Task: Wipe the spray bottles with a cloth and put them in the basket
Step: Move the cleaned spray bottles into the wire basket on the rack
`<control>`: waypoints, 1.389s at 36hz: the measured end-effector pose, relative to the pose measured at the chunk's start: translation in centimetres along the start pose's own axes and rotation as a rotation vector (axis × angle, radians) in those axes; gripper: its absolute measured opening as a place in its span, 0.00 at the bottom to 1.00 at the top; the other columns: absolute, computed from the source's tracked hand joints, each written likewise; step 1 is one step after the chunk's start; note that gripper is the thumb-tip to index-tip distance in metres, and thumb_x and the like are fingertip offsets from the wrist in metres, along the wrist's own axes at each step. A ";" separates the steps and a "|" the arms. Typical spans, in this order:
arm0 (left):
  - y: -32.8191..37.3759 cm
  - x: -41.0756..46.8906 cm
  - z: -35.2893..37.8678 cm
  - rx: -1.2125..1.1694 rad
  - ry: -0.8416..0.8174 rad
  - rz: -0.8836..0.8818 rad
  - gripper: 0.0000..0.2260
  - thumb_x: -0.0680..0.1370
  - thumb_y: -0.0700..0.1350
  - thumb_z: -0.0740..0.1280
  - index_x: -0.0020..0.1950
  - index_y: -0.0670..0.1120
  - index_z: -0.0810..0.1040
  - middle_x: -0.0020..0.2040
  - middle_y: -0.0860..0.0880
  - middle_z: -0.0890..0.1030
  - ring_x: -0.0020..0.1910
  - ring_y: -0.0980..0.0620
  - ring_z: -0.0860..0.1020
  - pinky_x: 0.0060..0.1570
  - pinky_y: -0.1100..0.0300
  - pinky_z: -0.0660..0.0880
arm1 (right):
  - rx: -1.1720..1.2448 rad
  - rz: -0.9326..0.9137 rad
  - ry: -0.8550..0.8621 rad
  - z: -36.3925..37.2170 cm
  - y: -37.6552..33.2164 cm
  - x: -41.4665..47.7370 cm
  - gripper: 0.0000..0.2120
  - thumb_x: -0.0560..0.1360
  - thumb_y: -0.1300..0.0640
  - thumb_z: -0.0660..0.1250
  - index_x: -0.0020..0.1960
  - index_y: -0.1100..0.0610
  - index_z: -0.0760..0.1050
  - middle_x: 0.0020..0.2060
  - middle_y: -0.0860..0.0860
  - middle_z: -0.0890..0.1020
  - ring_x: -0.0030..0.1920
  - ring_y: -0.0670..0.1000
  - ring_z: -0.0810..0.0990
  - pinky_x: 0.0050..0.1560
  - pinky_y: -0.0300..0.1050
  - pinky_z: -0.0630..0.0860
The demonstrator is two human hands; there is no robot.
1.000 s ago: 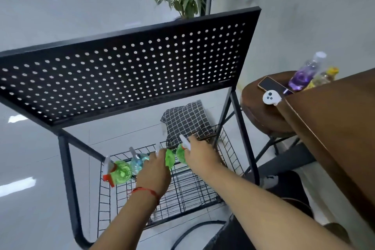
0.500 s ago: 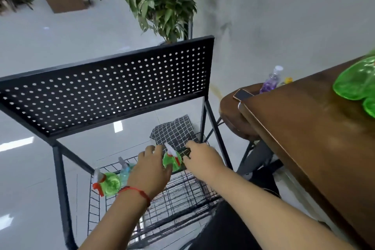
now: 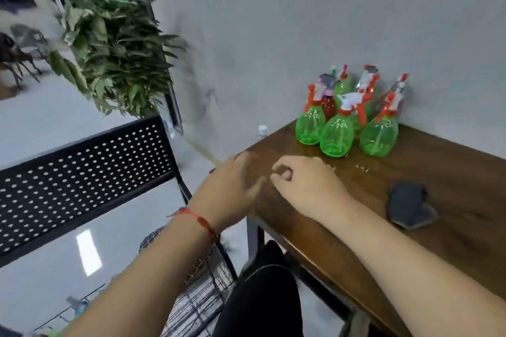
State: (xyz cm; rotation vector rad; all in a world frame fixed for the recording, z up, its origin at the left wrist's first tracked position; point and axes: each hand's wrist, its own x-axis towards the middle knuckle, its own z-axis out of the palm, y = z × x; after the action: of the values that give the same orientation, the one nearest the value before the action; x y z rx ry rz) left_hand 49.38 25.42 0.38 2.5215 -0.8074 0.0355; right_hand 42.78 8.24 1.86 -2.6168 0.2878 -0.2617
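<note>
- surface (image 3: 451,172) backs against the wall; its left corner lies under the hands, with bare wood between them and the bottles.
- bottles (image 3: 335,134) stand clustered at the far edge by the wall, green ones in front, red triggers up; any labels are too blurred to read.
- cloth (image 3: 409,208) lies crumpled to the right of the right hand, apart from it.
- basket (image 3: 197,304) sits low on the floor left of the surface's leg, under the left forearm, beside the rack (image 3: 82,172).
- plant (image 3: 115,57) carries a green tag with unreadable writing.
- left hand (image 3: 232,191): blurred, fingers stretched out over the corner edge, holding nothing.
- right hand (image 3: 304,186): over the surface, fingers loosely curled, holding nothing.
</note>
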 end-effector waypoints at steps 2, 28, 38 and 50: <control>2.4 2.7 -0.5 0.019 0.004 0.053 0.19 0.84 0.55 0.67 0.73 0.52 0.72 0.65 0.48 0.79 0.62 0.45 0.80 0.63 0.48 0.78 | -0.006 0.007 0.061 -3.0 1.5 0.5 0.10 0.80 0.48 0.67 0.59 0.46 0.83 0.41 0.43 0.86 0.49 0.50 0.84 0.52 0.48 0.81; 12.8 24.6 1.5 0.393 -0.029 0.027 0.07 0.85 0.50 0.58 0.57 0.47 0.70 0.58 0.44 0.81 0.48 0.42 0.76 0.49 0.51 0.72 | -0.231 0.176 0.212 -11.6 13.8 10.0 0.20 0.81 0.46 0.60 0.71 0.51 0.68 0.48 0.54 0.80 0.47 0.61 0.78 0.42 0.50 0.71; 9.5 16.8 1.8 0.255 -0.085 -0.049 0.20 0.87 0.57 0.51 0.51 0.48 0.77 0.50 0.45 0.83 0.48 0.43 0.80 0.53 0.50 0.75 | -0.193 0.154 0.230 -9.7 12.5 5.1 0.14 0.85 0.47 0.57 0.66 0.51 0.70 0.40 0.50 0.80 0.39 0.55 0.79 0.34 0.48 0.70; 2.0 0.1 -3.1 0.169 0.071 -0.153 0.20 0.84 0.61 0.55 0.47 0.47 0.73 0.42 0.47 0.76 0.42 0.41 0.77 0.44 0.50 0.75 | -0.093 -0.047 0.192 -5.9 3.9 -0.8 0.08 0.81 0.43 0.61 0.59 0.42 0.73 0.43 0.49 0.83 0.43 0.60 0.81 0.43 0.54 0.80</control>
State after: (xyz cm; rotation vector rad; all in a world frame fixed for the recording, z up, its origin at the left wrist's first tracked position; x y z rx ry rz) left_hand 48.74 25.35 4.03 2.7171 -0.6038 0.1462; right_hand 40.00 2.46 4.87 -2.6958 0.3108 -0.5291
